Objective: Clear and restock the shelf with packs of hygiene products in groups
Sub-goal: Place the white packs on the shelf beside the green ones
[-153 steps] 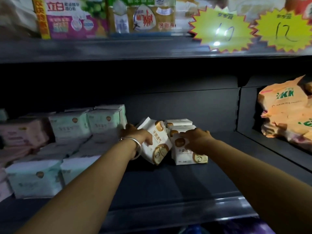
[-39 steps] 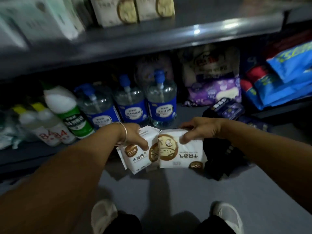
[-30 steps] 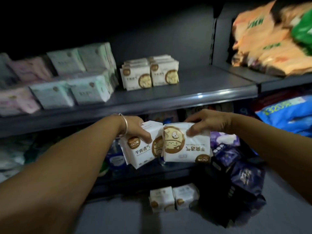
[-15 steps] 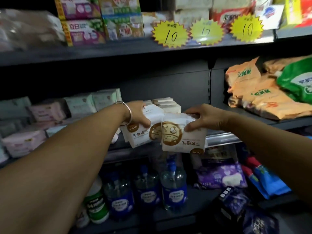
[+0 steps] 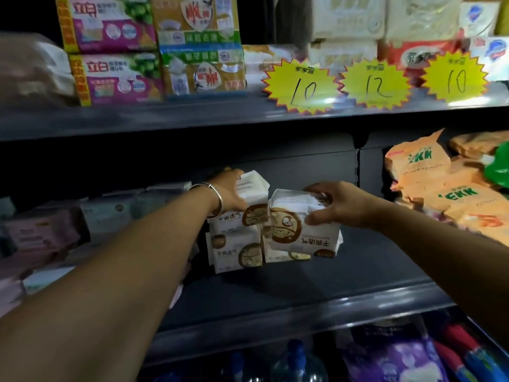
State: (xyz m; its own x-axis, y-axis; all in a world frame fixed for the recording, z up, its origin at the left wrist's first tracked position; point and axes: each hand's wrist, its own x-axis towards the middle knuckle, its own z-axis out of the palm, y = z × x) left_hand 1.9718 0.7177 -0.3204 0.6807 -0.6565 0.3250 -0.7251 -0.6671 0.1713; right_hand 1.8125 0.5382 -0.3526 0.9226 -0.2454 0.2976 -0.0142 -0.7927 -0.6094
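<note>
Two bare forearms reach from the near edge toward the middle shelf (image 5: 303, 304), a dark grey metal board with a pale front lip. Below it, nearest the viewer, stand clear bottles with blue caps (image 5: 296, 362) and a purple bag (image 5: 391, 359); their print is too blurred to read.

The left hand (image 5: 230, 193), a silver bangle (image 5: 213, 199) on its wrist, grips a white pack (image 5: 249, 199) with a brown round emblem and the characters 干爽透气; the word YOUNG shows on its top face. This pack rests on top of a stacked pack (image 5: 235, 249) of the same kind standing on the shelf. The right hand (image 5: 340, 204) clasps a second pack (image 5: 301, 230), thumb underneath and fingers over the top, held upside down so its 干爽透气 reads inverted. It hangs just beside the left one, touching or nearly so, in front of another shelved pack (image 5: 286, 255).

To the left lie dim pink and pale green packs (image 5: 41, 232), unreadable. To the right sit orange bags (image 5: 451, 199) marked EKK in green.

Farther up, on the top shelf's edge, yellow starburst tags read 10 (image 5: 301, 88), 12 (image 5: 376, 85) and 10 (image 5: 457, 79). Behind them stand pink boxes (image 5: 110, 48) printed 立白 and green-and-gold boxes (image 5: 201, 45).
</note>
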